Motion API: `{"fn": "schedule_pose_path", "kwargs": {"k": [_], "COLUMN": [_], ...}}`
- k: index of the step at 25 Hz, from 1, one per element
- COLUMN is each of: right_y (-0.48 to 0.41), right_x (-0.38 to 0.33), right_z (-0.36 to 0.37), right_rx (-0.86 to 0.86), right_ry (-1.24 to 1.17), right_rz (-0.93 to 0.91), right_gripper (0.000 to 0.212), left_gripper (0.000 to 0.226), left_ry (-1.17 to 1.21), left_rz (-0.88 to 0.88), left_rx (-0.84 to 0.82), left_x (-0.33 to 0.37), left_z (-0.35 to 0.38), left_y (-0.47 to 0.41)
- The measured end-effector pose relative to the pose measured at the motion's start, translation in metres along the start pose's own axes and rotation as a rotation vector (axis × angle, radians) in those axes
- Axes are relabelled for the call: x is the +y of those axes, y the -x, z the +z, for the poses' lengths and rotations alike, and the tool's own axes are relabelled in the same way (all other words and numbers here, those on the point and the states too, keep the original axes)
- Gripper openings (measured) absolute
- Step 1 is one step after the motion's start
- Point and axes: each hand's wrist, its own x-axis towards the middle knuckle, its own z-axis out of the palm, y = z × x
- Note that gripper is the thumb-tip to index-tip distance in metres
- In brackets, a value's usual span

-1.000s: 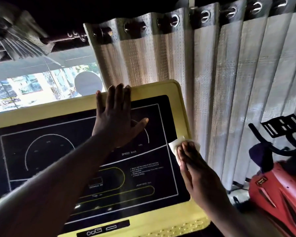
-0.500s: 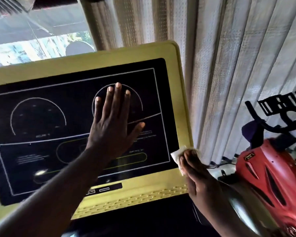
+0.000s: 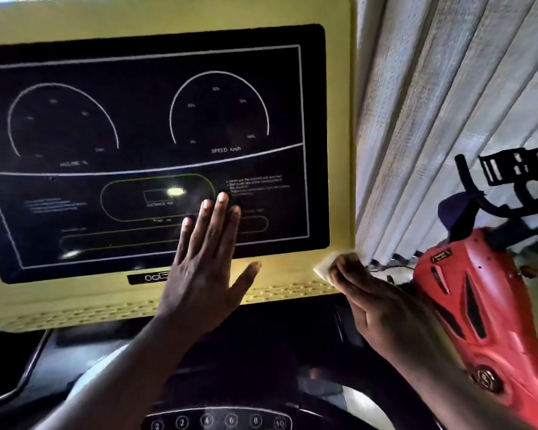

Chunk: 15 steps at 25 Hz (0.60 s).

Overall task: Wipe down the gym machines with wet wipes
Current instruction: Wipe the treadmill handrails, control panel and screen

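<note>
The yellow treadmill console [image 3: 168, 13] fills most of the view, up and to the left of the right hand [image 3: 379, 305]. Its glossy black display panel [image 3: 137, 125] carries two white dial arcs, one marked "SPEED Km/h", and catches small bright glints of light. A pale ribbed curtain [image 3: 448, 103] hangs straight above the right hand, close against the console's right edge. Just right of that hand stands a red exercise bike [image 3: 485, 305], with its black handlebars [image 3: 510, 181] higher up. The left hand [image 3: 199, 274] lies flat and spread, empty, palm on the yellow lower border and fingers reaching onto the black panel, to the left of the right hand. The right hand, fingers extended, presses a white wet wipe [image 3: 323, 268] against the console's lower right corner; the wipe shows beyond the fingertips. Below both hands, a dark panel bears a row of numbered round buttons [image 3: 218, 422].
</note>
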Motion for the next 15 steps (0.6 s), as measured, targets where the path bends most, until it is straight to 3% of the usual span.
{"fn": "schedule_pose_path", "kwargs": {"k": [3,7,10,12,15], "right_y": [-0.028,-0.031,-0.015,-0.025,-0.060], "right_x": [0.010,0.030,0.045,0.028,-0.035], "right_z": [0.007,0.004,-0.021,-0.013,0.030], "right_rx": [-0.096,-0.359,-0.473,-0.499,-0.542], "right_ry": [-0.031,0.254,0.374,0.422,0.433], "right_rz": [-0.060,-0.344,-0.317,-0.281,-0.374], "right_gripper": [0.045,0.066,0.086,0.094,0.095], "left_gripper": [0.093,0.091,0.091,0.091,0.093], "left_ry": [0.061,0.076,0.074,0.072,0.048], "left_rz": [-0.066,-0.166,-0.233,-0.277,-0.301], "left_rx": [-0.008,-0.024,-0.025,-0.032,-0.083], "left_x": [-0.005,-0.012,-0.027,-0.036,-0.048], "left_z": [0.008,0.011,0.011,0.008,0.005], "left_y": [0.037,0.076,0.107,0.122,0.140]}}
